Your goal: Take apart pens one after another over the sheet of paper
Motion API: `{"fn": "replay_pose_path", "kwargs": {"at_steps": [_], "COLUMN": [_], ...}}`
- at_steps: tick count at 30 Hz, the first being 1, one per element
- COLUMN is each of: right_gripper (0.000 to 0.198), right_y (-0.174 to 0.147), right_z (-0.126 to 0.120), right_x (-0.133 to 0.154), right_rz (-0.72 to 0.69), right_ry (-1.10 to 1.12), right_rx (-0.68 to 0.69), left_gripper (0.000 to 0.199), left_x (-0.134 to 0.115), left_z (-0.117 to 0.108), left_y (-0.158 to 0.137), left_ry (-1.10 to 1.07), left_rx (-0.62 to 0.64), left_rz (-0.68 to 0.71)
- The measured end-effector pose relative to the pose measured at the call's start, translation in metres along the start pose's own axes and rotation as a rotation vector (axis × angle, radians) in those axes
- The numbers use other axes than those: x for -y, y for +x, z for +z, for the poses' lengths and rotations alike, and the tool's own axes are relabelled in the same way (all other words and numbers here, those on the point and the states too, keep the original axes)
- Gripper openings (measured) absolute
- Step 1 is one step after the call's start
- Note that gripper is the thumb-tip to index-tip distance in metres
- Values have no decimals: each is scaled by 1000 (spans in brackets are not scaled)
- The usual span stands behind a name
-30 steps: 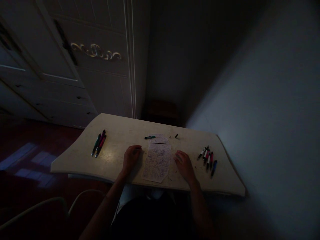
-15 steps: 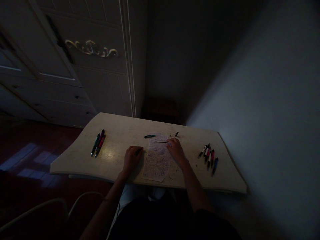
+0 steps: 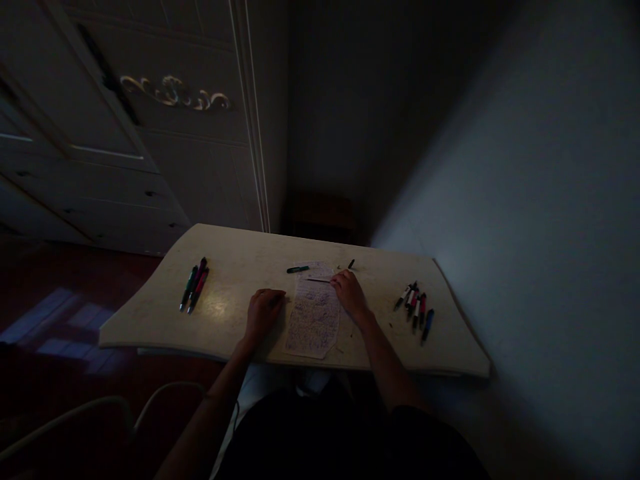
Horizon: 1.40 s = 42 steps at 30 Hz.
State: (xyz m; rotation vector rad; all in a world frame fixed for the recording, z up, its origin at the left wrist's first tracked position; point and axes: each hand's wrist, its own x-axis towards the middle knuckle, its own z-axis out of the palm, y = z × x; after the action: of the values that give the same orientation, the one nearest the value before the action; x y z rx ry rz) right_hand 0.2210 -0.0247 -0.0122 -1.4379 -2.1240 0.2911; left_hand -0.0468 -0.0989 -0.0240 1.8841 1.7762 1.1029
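Start with the thin dark rod (image 3: 317, 280), lying crosswise over the upper part of the scribbled sheet (image 3: 313, 327). Pinched at its right end in the right hand (image 3: 349, 292), by the look of it, with thumb and fingertips drawn narrow and the free length pointing left. Impossible to tell from here whether lifted or flat against the paper.

Grip lightly, just in from the end rather than on the very tip; squeeze too hard and risk rolling or flicking so slender a thing. Raise straight up instead of dragging sideways, to avoid shifting or creasing the sheet. Mind the dark green pen (image 3: 298, 269) just beyond the rod's left end, lying partly over the paper's far left corner and easily knocked. Mind likewise the small dark piece (image 3: 351, 264) just past the right hand, within reach of a stray knuckle.

Rest the left hand (image 3: 264, 312) on the worktop (image 3: 240, 250), just beside the sheet without touching; curled in, with nothing visible inside, but impossible to tell for sure. Use perhaps for steadying the paper's edge.

Leave undisturbed the three pens (image 3: 195, 287) well off to the left and the pen cluster (image 3: 414, 305) beyond the right forearm. Allow for the dim light between cabinet (image 3: 210, 167) and wall (image 3: 540, 233); judge contact by touch more than by sight.
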Motion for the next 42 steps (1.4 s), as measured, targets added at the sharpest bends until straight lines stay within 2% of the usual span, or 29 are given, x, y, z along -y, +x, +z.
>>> {"fn": "replay_pose_path", "kwargs": {"at_steps": [6, 14, 19, 23, 28, 36, 42], "right_gripper": [15, 15, 14, 14, 16, 17, 19], "right_y": [-3, -8, -11, -10, -10, -10, -9], "right_z": [-8, -16, -15, -13, -11, -11, -8], "right_x": [-1, -14, -18, -17, -17, -8, 1], "right_rz": [-26, 5, 18, 23, 51, 64, 57], "right_ry": [52, 87, 138, 208, 331, 487, 542], "right_rx": [-47, -73, -93, -121, -154, -123, -94], "left_gripper": [23, 22, 23, 21, 21, 30, 15], "left_x": [-3, 0, -4, -13, -18, -11, -10], "left_z": [-2, 0, 6, 21, 36, 36, 42], "left_y": [1, 3, 21, 38, 42, 42, 42], "left_ry": [36, 16, 3, -6, 22, -63, -37], "left_rx": [41, 12, 27, 27, 86, 15, 4], "left_rz": [-18, -6, -31, -23, 53, 202, 214]}}
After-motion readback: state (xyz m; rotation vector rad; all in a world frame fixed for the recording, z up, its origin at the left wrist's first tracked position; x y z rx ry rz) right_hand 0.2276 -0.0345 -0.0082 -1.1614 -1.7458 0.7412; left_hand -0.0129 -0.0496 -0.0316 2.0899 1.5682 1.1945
